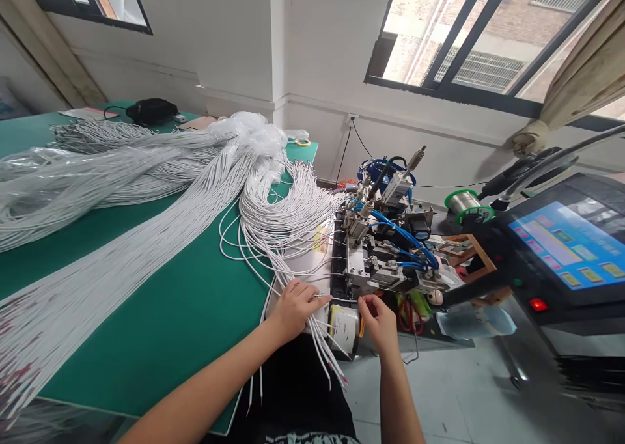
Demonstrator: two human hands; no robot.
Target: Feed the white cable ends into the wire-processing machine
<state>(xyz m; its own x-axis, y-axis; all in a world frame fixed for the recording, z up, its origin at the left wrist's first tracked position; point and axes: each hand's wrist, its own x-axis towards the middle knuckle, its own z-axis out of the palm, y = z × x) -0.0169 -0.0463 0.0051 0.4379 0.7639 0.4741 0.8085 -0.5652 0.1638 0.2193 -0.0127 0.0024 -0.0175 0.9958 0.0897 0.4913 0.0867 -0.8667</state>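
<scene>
White cable (346,300), one: at near edge of machine (359,262), between both hands. Left hand (294,310): left of machine, grip pinching cable. Right hand (379,324): just before machine, grip pinching same cable. Cable bundle (166,229): on green table (215,294), left of machine.

The left hand (291,312) and right hand (381,325) are bare, as are both forearms (215,375); plain black cloth (295,388) covers the lap (trousers or skirt, hard to say); nearer the waist shows a gathered, ruffled edge of dark fabric (312,439) with a pale, broken pattern.
</scene>
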